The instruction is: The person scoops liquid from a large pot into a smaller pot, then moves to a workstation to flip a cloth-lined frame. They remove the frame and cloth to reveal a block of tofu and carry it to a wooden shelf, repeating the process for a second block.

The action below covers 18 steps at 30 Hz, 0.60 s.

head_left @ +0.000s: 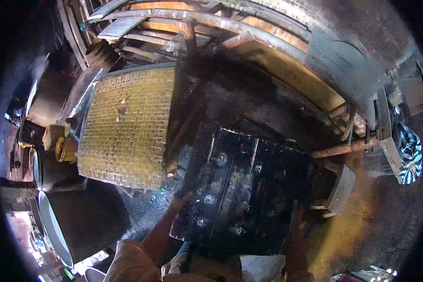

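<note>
A large blackened board (235,188) that looks made of wooden planks, with several pale spots and streaks on its face, is in front of me. My left hand (180,203) grips its left edge, fingers closed around the side. On the opposite edge, my right hand (297,215) holds the board too, though it lies in shadow and its fingers are partly hidden. Just beyond the board, to the left, stands a woven yellow mat panel (124,127) with a dark edge.
Large dark round vessels with pale rims (51,225) stand on the left, near a yellow container (66,149). Wooden poles (211,16) run along the back. To the right are a small wooden piece (341,190) and a striped cloth (410,152).
</note>
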Available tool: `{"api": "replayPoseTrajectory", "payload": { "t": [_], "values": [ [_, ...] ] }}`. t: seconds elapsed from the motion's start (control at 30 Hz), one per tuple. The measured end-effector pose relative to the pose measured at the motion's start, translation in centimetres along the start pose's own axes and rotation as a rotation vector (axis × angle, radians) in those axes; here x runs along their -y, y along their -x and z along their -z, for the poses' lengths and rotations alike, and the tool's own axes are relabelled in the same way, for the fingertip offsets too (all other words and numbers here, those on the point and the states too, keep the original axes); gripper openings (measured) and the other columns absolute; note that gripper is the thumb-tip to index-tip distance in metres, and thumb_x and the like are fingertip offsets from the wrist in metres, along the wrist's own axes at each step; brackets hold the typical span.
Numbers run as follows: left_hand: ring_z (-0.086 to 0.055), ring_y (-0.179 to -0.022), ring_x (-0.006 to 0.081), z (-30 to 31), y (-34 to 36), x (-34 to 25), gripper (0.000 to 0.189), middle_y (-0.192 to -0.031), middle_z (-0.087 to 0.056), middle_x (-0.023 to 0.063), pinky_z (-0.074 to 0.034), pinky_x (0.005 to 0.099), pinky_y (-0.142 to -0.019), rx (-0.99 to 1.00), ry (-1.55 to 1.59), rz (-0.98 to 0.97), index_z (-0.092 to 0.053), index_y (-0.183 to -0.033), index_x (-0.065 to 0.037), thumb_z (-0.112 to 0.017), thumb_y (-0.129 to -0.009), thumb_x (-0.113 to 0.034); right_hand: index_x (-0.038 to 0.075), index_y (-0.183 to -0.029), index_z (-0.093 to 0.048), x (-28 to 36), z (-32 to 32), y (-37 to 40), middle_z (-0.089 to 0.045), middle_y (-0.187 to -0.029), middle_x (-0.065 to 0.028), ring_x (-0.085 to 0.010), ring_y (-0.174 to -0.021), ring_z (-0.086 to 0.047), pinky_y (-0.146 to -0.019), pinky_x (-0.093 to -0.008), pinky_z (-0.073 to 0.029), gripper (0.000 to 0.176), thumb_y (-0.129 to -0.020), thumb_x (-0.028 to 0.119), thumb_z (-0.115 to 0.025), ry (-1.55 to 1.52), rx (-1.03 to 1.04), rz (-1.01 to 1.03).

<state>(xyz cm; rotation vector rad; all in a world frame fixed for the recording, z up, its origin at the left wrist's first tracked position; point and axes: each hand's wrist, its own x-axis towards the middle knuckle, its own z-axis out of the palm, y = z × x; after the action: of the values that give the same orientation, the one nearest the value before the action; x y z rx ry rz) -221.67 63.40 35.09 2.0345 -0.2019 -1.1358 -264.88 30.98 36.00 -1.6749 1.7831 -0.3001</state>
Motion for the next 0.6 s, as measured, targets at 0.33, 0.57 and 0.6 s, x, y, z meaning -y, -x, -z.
{"api": "replayPoseTrajectory", "payload": {
  "t": [0.33,0.57,0.6],
  "values": [
    [-0.055,-0.076,0.0187,0.4,9.6,-2.9,0.05,-0.087,-0.06,0.0073,-0.045,0.0329,-0.067,-0.007,0.268,0.074,-0.06,-0.098,-0.001,-0.068,-0.072,-0.042,0.003,-0.123,-0.031,-1.3,2.4,6.6,-0.034,-0.12,-0.0139,-0.0277,-0.101,-0.034,-0.086,-0.0401,-0.032,0.057,-0.085,0.043,-0.047,-0.065,0.165,-0.196],
    [-0.058,-0.077,0.0185,2.4,11.5,-5.8,0.052,-0.089,-0.062,0.0078,-0.046,0.0306,-0.071,0.002,-0.068,-0.017,-0.061,-0.097,-0.001,-0.074,-0.065,-0.039,-0.005,-0.092,-0.057,-2.3,3.9,5.9,-0.056,-0.074,-0.011,-0.0203,-0.049,-0.042,-0.059,-0.0394,-0.042,0.051,-0.085,0.045,-0.047,0.121,0.178,-0.405],
    [-0.058,-0.076,0.018,2.6,12.9,-7.8,0.052,-0.088,-0.063,0.0078,-0.046,0.0303,-0.071,0.013,-0.06,-0.018,-0.061,-0.097,-0.001,-0.075,-0.063,-0.039,-0.005,-0.092,-0.057,-1.7,3.9,5.3,-0.056,-0.074,-0.011,-0.0203,-0.049,-0.042,-0.059,-0.0394,-0.042,0.051,-0.085,0.045,-0.047,0.115,0.175,-0.388]
  ]
}}
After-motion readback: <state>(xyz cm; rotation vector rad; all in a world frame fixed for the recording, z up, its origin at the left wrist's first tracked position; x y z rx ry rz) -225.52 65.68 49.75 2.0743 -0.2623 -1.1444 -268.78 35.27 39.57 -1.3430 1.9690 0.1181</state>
